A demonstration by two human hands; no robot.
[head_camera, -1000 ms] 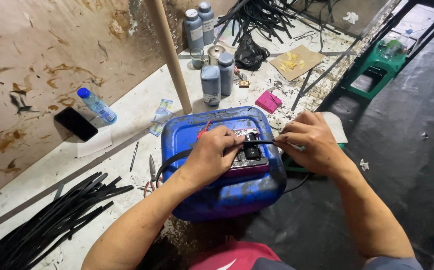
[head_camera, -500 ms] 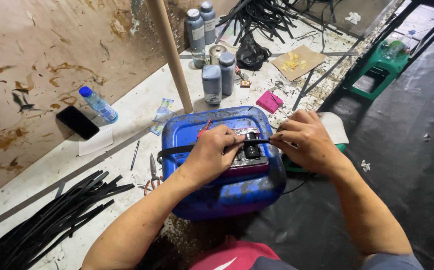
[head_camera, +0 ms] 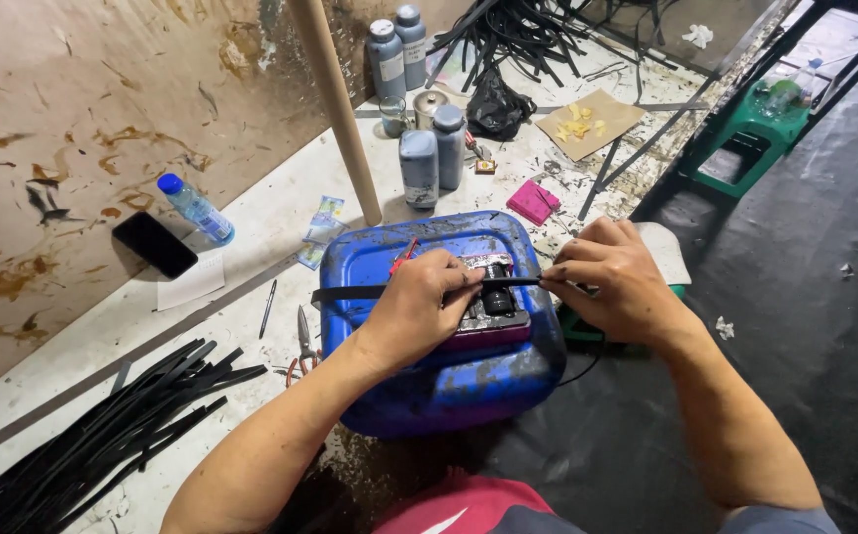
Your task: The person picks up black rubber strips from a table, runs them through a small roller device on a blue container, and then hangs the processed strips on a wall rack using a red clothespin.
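Both hands hold one black strip [head_camera: 508,283] stretched level across a small dark device [head_camera: 493,305] (make unclear) lying on top of a blue plastic canister [head_camera: 449,381]. Left hand [head_camera: 414,307]: fingers pinched on the strip, whose tail runs out leftward. Right hand [head_camera: 612,282]: fingers closed on the strip's other end. Scissors [head_camera: 302,341] lie on the surface just left of the canister.
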